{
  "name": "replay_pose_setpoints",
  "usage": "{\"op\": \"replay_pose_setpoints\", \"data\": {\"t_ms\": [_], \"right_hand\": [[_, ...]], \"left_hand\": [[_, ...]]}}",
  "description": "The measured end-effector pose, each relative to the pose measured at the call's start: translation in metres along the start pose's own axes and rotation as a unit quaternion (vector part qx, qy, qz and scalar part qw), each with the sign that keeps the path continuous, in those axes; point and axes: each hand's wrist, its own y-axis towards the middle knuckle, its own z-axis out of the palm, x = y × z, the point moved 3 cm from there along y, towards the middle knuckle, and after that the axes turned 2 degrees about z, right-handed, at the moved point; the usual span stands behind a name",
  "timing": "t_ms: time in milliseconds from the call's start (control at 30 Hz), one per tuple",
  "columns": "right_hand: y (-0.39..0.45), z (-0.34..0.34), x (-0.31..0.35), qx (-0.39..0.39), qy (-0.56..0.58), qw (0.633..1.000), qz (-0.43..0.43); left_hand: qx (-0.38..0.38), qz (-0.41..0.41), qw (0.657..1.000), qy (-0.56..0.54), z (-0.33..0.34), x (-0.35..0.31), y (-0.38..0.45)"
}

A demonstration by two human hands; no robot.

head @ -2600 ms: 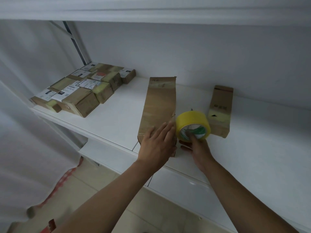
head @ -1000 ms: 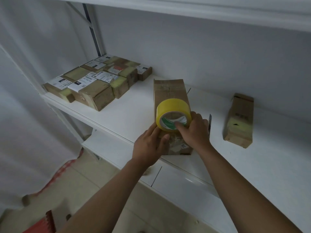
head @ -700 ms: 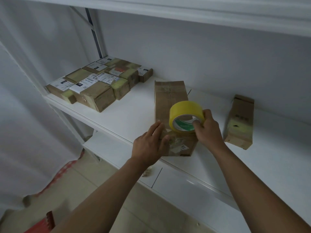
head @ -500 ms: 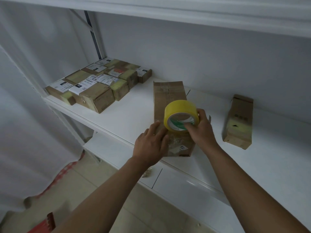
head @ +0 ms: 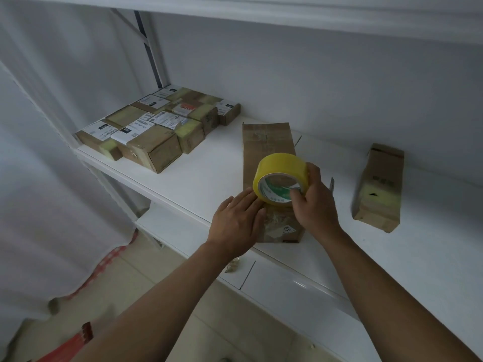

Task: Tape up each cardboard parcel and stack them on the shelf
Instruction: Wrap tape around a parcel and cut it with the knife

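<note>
The left hand (head: 236, 222) lies flat, fingers straight and together, pressing on the near end of a long cardboard parcel (head: 266, 152) that sits at the front edge of the white shelf (head: 209, 178). Its fingertips touch the yellow tape roll (head: 279, 176). The right hand (head: 315, 202) grips that roll, fingers curled over its rim and thumb hooked into the core, holding it against the parcel's top. Further right, well apart, a second parcel (head: 379, 189) lies on the shelf. At the far left corner, a cluster of taped, labelled parcels (head: 156, 126) sits packed together.
</note>
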Motion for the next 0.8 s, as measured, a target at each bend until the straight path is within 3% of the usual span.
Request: {"op": "replay_pose_setpoints", "data": {"t_ms": [267, 400, 533, 700, 800], "right_hand": [[0.002, -0.005, -0.014, -0.048, 0.079, 0.996, 0.019], [-0.002, 0.002, -0.025, -0.016, 0.169, 0.981, 0.096], [-0.005, 0.01, -0.031, 0.02, 0.264, 0.953, 0.147], [0.001, 0.004, -0.03, 0.031, 0.187, 0.974, 0.121], [0.008, -0.014, -0.043, -0.019, 0.153, 0.982, 0.112]], "left_hand": [[0.014, -0.007, 0.999, 0.037, 0.003, -0.001, 0.001], [0.006, 0.044, 0.999, 0.023, 0.001, -0.011, 0.008], [0.025, 0.042, 0.999, -0.001, 0.002, -0.013, 0.013], [0.006, 0.06, 0.997, 0.04, 0.006, -0.01, 0.013], [-0.015, 0.06, 0.996, 0.063, 0.008, -0.009, 0.013]]}}
